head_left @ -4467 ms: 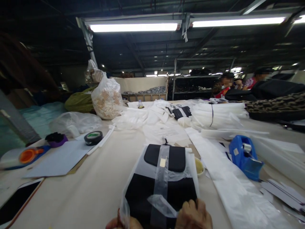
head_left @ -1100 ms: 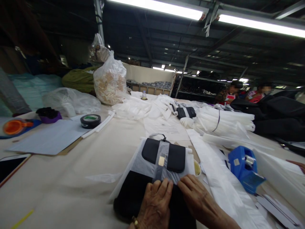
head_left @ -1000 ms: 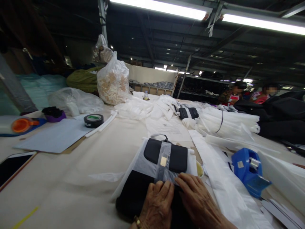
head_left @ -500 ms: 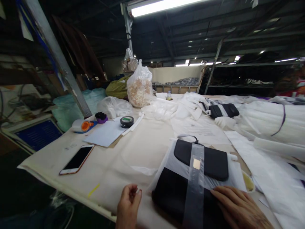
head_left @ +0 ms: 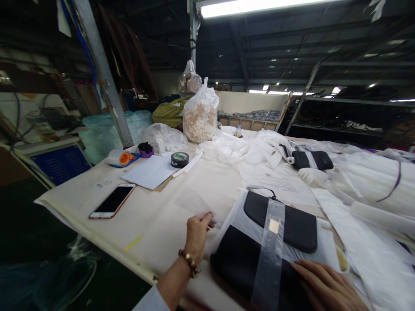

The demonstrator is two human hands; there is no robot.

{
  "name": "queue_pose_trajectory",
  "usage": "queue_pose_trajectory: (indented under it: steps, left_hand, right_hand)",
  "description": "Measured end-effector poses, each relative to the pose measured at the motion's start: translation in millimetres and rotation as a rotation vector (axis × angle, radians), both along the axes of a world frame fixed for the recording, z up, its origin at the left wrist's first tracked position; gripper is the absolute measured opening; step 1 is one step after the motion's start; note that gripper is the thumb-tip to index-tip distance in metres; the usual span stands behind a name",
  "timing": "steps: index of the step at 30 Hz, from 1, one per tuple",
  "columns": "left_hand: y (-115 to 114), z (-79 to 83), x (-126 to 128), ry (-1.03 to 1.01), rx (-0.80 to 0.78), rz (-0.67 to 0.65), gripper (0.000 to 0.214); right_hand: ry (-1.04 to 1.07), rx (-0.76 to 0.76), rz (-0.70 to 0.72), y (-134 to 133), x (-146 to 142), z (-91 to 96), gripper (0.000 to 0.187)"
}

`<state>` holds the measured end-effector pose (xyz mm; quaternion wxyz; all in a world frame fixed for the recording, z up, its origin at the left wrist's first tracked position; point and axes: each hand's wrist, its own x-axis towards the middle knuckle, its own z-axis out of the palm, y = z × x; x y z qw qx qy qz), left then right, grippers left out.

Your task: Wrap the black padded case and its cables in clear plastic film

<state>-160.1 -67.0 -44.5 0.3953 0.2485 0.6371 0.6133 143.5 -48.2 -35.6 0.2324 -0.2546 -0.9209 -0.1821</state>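
A black handbag (head_left: pixel 236 255) lies on the table with its flap up, wrapped across by a band of clear film (head_left: pixel 261 276) over a gold-coloured plate. White translucent sheeting sits between its black panels. Left of the bag, my left hand (head_left: pixel 197 233) is closed in a pinch on a thin, see-through plastic sheet (head_left: pixel 191 199), which stretches away over the table. My right hand (head_left: pixel 327 283) rests flat on the bag's lower right part, fingers extended and covering some of it.
To the left are a phone (head_left: pixel 112 201), a roll of black tape (head_left: pixel 180 160) on white paper, and a tape dispenser (head_left: pixel 123 158). A second black bag (head_left: pixel 313 160) and white wrapped bundles (head_left: pixel 372 175) lie right. A plastic sack (head_left: pixel 200 116) stands at the back.
My left hand has moved forward and right, now pinching the clear sheet, which has lifted partly. My right hand stays on the bag. The view has shifted slightly left.
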Motion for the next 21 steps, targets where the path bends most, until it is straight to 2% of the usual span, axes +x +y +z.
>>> queue_pose_trajectory:
  steps: [3,6,9,11,13,15,18,21]
  left_hand:
    - [-8,-3.9,6,0.045,0.022,-0.055,0.034]
    - [-22,-12.8,11,0.035,0.049,-0.179,0.029]
    - [-31,-17.6,12,-0.049,0.081,-0.281,0.037]
    - [-31,-17.8,10,-0.149,0.06,-0.29,0.045]
    - [-27,-17.0,8,-0.233,0.005,-0.271,0.055]
    - [-22,-15.9,5,-0.285,-0.054,-0.282,0.063]
    - [-18,-14.3,-1,-0.261,-0.109,-0.322,0.064]
    - [-14,-10.8,-7,-0.17,-0.136,-0.298,0.058]
  right_hand:
    - [0.031,-0.069,0.002,0,-1,0.3,0.027]
    - [0.112,-0.102,-0.043,-5,7,10.3,0.026]
    - [0.281,-0.127,-0.278,-18,28,23.0,0.023]
    - [0.419,-0.169,-0.476,-29,46,23.4,0.022]
    - [0.53,-0.222,-0.629,-42,64,12.8,0.023]
    - [0.608,-0.291,-0.707,-54,77,-7.0,0.025]
    - [0.681,-0.459,-0.669,-67,86,-38.3,0.026]
    - [0.711,-0.653,-0.562,-72,86,-50.9,0.029]
